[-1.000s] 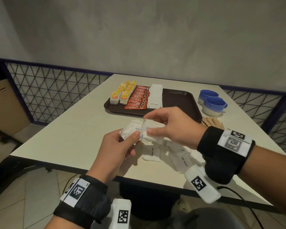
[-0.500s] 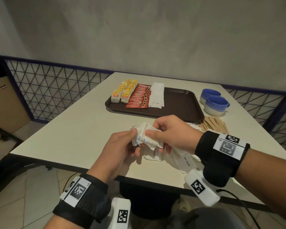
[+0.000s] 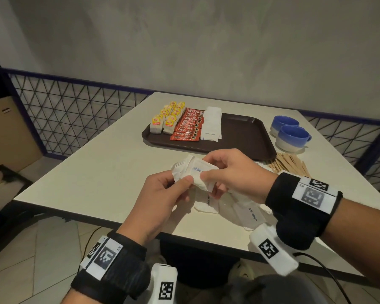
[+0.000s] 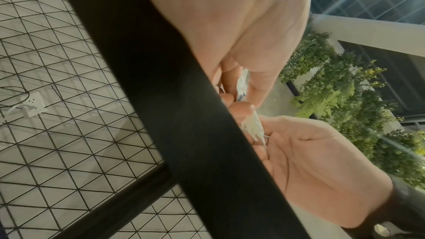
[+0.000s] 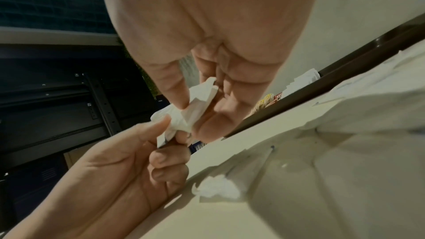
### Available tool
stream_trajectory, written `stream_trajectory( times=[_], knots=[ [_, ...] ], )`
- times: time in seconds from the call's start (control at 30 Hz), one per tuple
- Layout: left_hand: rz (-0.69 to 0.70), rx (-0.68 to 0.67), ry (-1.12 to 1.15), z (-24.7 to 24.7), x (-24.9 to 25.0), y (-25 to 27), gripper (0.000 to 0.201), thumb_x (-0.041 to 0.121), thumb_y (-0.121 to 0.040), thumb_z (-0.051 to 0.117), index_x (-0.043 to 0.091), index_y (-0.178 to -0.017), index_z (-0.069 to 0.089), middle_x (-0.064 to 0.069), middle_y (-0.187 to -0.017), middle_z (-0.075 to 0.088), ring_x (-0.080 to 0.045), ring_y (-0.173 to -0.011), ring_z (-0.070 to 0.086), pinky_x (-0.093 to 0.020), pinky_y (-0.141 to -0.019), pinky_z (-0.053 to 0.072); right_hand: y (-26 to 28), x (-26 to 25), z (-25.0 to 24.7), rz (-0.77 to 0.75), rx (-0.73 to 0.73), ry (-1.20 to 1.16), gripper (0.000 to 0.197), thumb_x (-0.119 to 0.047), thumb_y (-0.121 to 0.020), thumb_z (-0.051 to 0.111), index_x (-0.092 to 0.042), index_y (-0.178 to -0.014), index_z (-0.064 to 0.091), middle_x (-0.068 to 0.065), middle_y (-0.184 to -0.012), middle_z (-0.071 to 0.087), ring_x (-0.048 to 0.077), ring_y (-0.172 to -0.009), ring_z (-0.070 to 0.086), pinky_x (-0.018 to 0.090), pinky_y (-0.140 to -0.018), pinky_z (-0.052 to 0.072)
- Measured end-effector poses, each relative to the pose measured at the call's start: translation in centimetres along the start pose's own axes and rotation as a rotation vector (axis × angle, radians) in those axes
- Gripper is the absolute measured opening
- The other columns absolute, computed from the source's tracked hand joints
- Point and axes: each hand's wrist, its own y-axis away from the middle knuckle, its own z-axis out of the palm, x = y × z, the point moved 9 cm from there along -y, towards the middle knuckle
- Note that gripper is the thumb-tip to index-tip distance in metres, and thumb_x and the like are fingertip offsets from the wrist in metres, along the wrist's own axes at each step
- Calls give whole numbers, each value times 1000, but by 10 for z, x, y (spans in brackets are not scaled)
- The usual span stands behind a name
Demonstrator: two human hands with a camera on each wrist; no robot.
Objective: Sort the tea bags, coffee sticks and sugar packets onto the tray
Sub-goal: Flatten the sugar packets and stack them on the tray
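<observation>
A small bundle of white sugar packets (image 3: 192, 171) is held above the table's near edge. My left hand (image 3: 162, 198) pinches its lower end with the thumb, and my right hand (image 3: 230, 172) grips it from above and the right. The same bundle (image 5: 193, 110) shows between both hands in the right wrist view, and edge-on as packets (image 4: 251, 126) in the left wrist view. More loose sugar packets (image 3: 246, 212) lie on the table under my right wrist. The brown tray (image 3: 246, 137) holds rows of yellow tea bags (image 3: 168, 119), red coffee sticks (image 3: 188, 126) and stacked sugar packets (image 3: 212, 126).
Two blue-and-white cups (image 3: 291, 133) stand right of the tray. A pile of wooden stirrers (image 3: 290, 164) lies in front of them. A blue-framed wire mesh fence (image 3: 75, 115) runs along the table's far and left sides.
Both hands have kept hold of the sugar packets and gathered them from a spread fan into a tighter bundle, shifting slightly right. The view has tilted a little.
</observation>
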Motion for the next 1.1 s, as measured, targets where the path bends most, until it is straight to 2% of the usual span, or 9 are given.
stream_trajectory(
  times=[0.17, 0.33, 0.43, 0.53, 0.6, 0.77, 0.9, 0.97, 1.1],
  knots=[
    [-3, 1, 72, 2, 0, -2, 36, 15, -103, 57, 18, -78, 82, -17, -70, 60, -18, -62, 55, -26, -60, 50, -2, -6, -9, -74, -38, 186, 16, -15, -93, 72, -7, -107, 73, 12, -96, 77, 31, -79, 74, 30, -65, 62],
    [-87, 6, 174, 1, -6, -6, 43, 13, -105, 47, 9, -73, 75, -18, -66, 53, -21, -55, 45, -30, -56, 44, -11, -17, -30, -140, -1, 344, 13, -20, -91, 75, -13, -101, 73, 7, -92, 78, 28, -82, 75, 45, -74, 63],
    [-96, 11, 167, 3, -8, -8, 40, 11, -104, 47, 7, -76, 75, -21, -72, 54, -23, -58, 41, -28, -53, 40, -13, -25, -34, -174, -51, 371, 12, -22, -89, 78, -16, -98, 74, 3, -94, 77, 23, -87, 74, 43, -81, 61],
    [-80, -23, 106, 6, -9, -7, 37, 16, -104, 47, 8, -82, 76, -21, -74, 54, -27, -65, 46, -37, -64, 40, -15, -30, -27, -218, -105, 433, 9, -23, -87, 80, -20, -95, 76, -4, -94, 75, 13, -89, 70, 38, -84, 60],
    [-69, -49, 70, 9, -6, -4, 35, 23, -101, 49, 11, -82, 76, -19, -76, 55, -27, -71, 49, -44, -72, 41, -18, -29, -20, -225, -134, 472, 7, -24, -89, 78, -23, -95, 75, -6, -95, 74, 11, -90, 70, 39, -84, 60],
    [-94, -123, -110, 17, 5, -9, 32, 40, -95, 55, 23, -77, 76, -2, -69, 62, -18, -69, 56, -38, -69, 41, -29, -23, -14, -168, -215, 580, 4, -27, -92, 74, -27, -96, 71, -6, -94, 73, 15, -88, 70, 45, -82, 59],
    [-1, -155, -319, 15, 39, -43, 28, 31, -103, 58, 23, -86, 79, 5, -72, 71, -10, -63, 63, -29, -63, 44, -41, -30, -45, -60, -283, 562, 12, -25, -95, 71, -17, -103, 69, 2, -99, 75, 24, -90, 71, 38, -81, 62],
    [35, -191, -347, 18, 62, -64, 21, 30, -103, 59, 26, -94, 78, 4, -79, 74, -12, -67, 67, -28, -63, 47, -55, -38, -78, -20, -241, 476, 15, -17, -96, 69, -7, -106, 67, 13, -100, 75, 30, -85, 72, 35, -75, 62],
    [-76, -325, -265, 23, 74, -107, 14, 25, -102, 61, 19, -105, 73, -8, -91, 79, -23, -76, 73, -34, -69, 52, -112, -40, -162, 57, 7, 493, 13, -10, -97, 67, 1, -103, 63, 16, -86, 73, 16, -67, 70, 28, -58, 56]
  ],
)
